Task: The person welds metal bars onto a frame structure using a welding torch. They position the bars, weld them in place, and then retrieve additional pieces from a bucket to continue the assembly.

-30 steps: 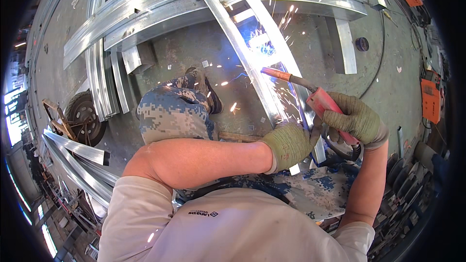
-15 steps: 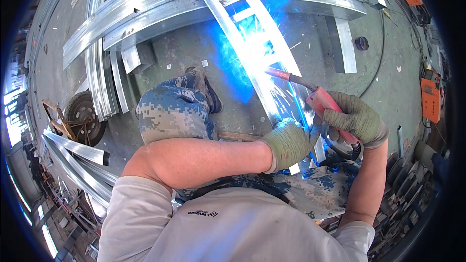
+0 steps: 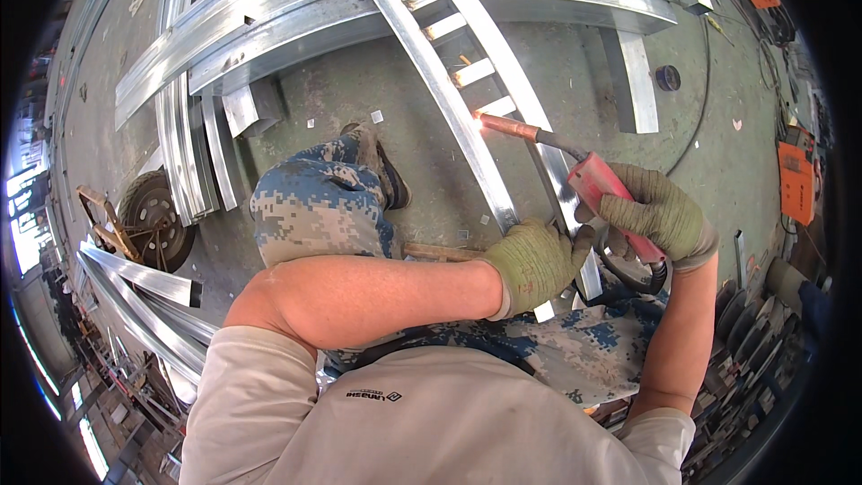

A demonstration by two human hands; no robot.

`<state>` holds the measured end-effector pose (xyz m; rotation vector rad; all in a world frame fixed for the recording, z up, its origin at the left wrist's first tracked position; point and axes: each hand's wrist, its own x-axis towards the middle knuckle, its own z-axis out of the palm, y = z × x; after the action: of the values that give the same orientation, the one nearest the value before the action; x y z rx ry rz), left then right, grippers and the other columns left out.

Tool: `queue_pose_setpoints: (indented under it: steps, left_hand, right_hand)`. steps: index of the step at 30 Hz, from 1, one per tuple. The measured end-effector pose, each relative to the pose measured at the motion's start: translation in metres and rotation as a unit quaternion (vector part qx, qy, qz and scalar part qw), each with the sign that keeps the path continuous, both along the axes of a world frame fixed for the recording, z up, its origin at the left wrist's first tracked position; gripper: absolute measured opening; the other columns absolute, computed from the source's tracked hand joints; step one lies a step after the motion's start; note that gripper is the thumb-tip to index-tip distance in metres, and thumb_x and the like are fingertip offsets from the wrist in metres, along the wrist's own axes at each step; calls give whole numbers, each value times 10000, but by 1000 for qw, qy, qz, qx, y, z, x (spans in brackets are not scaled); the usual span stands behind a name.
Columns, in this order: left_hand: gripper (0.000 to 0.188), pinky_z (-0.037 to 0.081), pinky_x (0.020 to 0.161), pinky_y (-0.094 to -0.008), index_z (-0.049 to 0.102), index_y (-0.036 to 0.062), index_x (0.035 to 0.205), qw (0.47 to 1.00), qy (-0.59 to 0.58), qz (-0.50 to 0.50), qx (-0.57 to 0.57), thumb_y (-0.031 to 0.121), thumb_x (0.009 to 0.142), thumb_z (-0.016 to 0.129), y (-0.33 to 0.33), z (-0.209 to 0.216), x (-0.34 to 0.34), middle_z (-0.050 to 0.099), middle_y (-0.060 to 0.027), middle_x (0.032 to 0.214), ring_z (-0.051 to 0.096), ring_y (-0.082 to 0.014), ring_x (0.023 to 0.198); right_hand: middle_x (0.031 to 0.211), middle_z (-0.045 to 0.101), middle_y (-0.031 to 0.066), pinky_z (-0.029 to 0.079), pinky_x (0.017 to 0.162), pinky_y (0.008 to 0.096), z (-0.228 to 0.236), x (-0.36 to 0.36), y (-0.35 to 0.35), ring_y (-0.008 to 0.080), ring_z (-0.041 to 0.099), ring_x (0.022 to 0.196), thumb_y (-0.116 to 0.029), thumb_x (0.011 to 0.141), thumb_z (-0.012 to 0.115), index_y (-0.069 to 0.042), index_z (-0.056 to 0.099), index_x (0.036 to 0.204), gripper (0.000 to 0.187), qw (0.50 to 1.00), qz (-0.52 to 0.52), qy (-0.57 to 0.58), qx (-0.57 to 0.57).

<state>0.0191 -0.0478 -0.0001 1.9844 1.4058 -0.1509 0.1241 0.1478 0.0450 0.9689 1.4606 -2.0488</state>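
Note:
My right hand (image 3: pixel 660 214), in a green work glove, is closed around the red handle of a welding torch (image 3: pixel 600 181). The torch's copper nozzle points left, and a small orange glow sits at its tip beside a rung joint. That joint belongs to a ladder-like frame (image 3: pixel 474 139) of shiny metal tubing, two long rails joined by short crosspieces. On the frame's near end rests my gloved left hand (image 3: pixel 536 265), wrapped over the rails, its fingertips partly hidden. A short pale metal piece (image 3: pixel 544 312) pokes out below that glove.
Long steel channels (image 3: pixel 296 45) lie across under the frame's far part. More profiles (image 3: pixel 153 292) and a wheel (image 3: pixel 157 220) stand at the left. A round dark-rimmed roll (image 3: pixel 667 78), a black cable (image 3: pixel 705 108) and orange machines (image 3: pixel 796 181) are at the right.
The bright blue-white arc and flying sparks are gone, leaving a small glow at the torch tip. The nozzle has shifted slightly up and left; my left hand holds the same place.

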Motion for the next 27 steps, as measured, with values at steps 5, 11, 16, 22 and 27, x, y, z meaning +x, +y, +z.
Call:
queue_pose_setpoints:
  steps: [5, 11, 16, 22, 27]
  left_hand:
    - [1165, 567, 868, -437, 340, -169, 1572, 1000, -12, -4, -3, 320, 686, 917, 0, 0, 0, 700, -205, 1163, 703, -326, 1074]
    - [829, 569, 749, -447, 390, -140, 1550, 996, 1, 22, 85, 227, 877, 706, -10, -14, 5, 736, -192, 1070, 740, -314, 938]
    - [1178, 580, 822, -437, 330, -171, 1572, 1000, -4, -7, 6, 359, 695, 912, -1, -1, -1, 694, -199, 1146, 699, -316, 1057]
    - [1137, 579, 805, -438, 354, -171, 1557, 1000, -12, 11, -2, 331, 696, 903, -1, -3, 0, 704, -193, 1146, 718, -317, 1023]
    - [1122, 578, 795, -441, 344, -161, 1566, 998, -28, 58, 19, 298, 703, 895, -8, -13, 6, 712, -195, 1140, 729, -316, 1018]
  right_hand:
    - [1028, 778, 51, 551, 634, 253, -4, 3, -1, 87, 672, 716, -237, 993, 794, -9, 670, 1361, 450, 1000, 12, -18, 11]
    - [1050, 773, 58, 546, 610, 260, 0, -1, 1, 95, 682, 714, -229, 1000, 786, -16, 668, 1365, 439, 999, 27, -18, 3]
    - [1046, 767, 52, 538, 602, 260, 1, -1, -1, 93, 681, 708, -232, 1005, 781, -13, 671, 1354, 426, 1000, -6, 0, -10]
    - [1003, 767, 38, 538, 605, 261, -5, 3, -1, 88, 671, 698, -238, 1004, 784, -16, 684, 1331, 408, 1000, 26, -5, 13]
    - [998, 763, 37, 534, 597, 262, -1, -3, 0, 84, 661, 688, -241, 998, 787, -22, 680, 1334, 415, 999, 46, -9, 23]
